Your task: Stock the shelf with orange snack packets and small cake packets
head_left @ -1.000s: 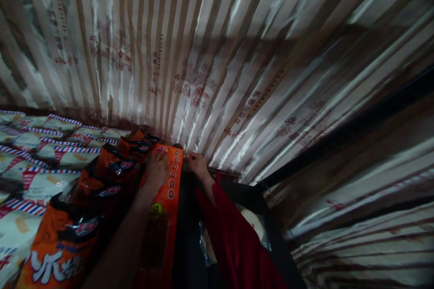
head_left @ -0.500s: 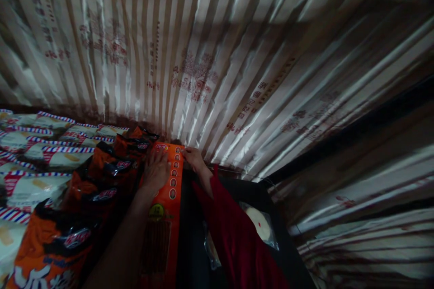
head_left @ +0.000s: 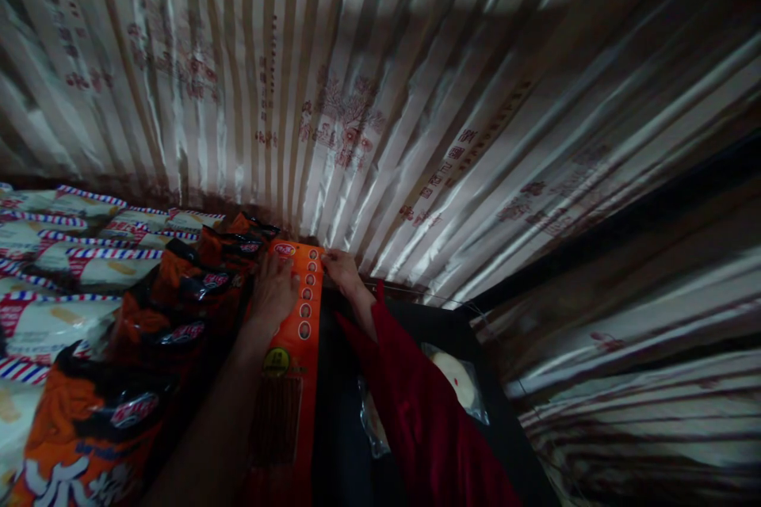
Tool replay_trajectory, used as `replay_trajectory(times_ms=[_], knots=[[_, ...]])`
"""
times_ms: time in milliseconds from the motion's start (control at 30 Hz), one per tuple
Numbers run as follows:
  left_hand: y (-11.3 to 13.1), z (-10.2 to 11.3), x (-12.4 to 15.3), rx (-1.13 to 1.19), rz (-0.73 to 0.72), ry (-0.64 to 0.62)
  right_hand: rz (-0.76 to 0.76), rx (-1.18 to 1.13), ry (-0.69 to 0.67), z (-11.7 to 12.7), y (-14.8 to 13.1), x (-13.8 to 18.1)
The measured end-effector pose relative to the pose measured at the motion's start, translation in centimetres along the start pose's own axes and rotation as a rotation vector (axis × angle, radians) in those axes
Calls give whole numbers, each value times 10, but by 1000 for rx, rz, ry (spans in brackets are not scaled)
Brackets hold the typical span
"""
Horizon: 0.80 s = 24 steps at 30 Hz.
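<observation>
A long orange snack packet (head_left: 309,360) lies lengthwise in front of me, with small round pictures down its upper right side and a clear window showing brown strips. My left hand (head_left: 275,291) rests on the packet's upper left part, fingers stretched and lying flat. At its top right corner, my right hand (head_left: 343,269), below a dark red sleeve, pinches the edge between thumb and fingers. The left forearm hides part of the packet's left side.
Orange and black snack bags (head_left: 98,428) stand in a row on the left, beside several white bags (head_left: 59,325) with striped edges. Right of the packet, a round flat cake in clear wrap (head_left: 457,380) lies on a black surface (head_left: 410,317). Pleated printed sheeting (head_left: 338,40) rises behind.
The view has shifted slightly. Both hands keep almost the same places on the orange packet, the left flat on it and the right at its corner.
</observation>
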<state>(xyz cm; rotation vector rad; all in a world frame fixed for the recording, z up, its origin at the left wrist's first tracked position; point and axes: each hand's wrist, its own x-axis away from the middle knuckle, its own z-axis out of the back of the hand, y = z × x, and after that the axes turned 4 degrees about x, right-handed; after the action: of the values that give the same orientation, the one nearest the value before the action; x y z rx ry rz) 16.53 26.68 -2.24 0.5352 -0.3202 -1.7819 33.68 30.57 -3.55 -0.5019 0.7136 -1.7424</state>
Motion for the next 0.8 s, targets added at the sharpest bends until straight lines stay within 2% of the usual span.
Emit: replay_trajectory(times_ms=[200,300,567,800], knots=[[-3,-1,-1,59,3,60,-20,113,61,16,-9,19],[-4,-4,-1,96,24,117,13,190,43,22,-10,29],[-8,-8,-4,137,42,183,22,9,27,14,-1,29],[-11,-5,-8,130,64,149,-50,59,48,14,-7,30]])
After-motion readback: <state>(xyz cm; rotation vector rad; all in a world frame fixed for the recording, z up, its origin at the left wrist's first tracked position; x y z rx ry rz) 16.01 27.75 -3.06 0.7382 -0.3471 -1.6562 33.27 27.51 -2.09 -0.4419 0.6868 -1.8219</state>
